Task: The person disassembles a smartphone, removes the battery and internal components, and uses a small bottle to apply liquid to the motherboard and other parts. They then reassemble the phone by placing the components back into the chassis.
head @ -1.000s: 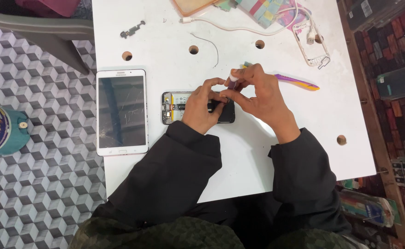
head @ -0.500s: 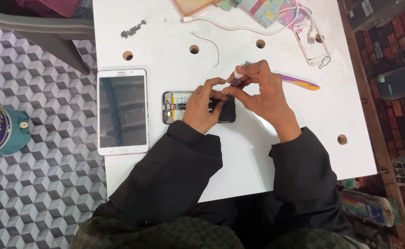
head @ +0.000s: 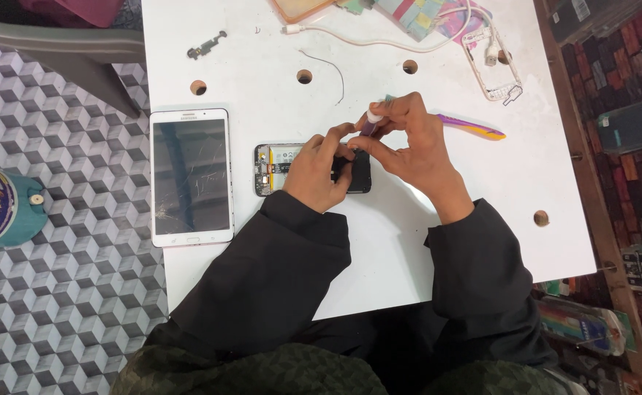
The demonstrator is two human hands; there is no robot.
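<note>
Head view, looking straight down. Right hand (head: pixel 416 150) grasps a small purple tube (head: pixel 371 123) between thumb and forefinger, white cap end up, tip aimed down at the opened phone (head: pixel 314 168); the pinch appears to allow fine control of the tip. Left hand (head: pixel 321 172) lies clenched lightly over the phone, fingertips pressing its dark right half, seemingly to stop it sliding on the white table (head: pixel 262 73). Both wrists are bent inward so the fingertips meet above the phone; forearms in black sleeves run back toward the body. Just beyond the right hand lies a purple and yellow pry tool (head: pixel 474 128). Well to the left of the left hand rests a white tablet (head: pixel 191 175) with a cracked screen. Farther ahead lie a white cable (head: pixel 379 40) and a loose phone frame (head: pixel 491 62).
</note>
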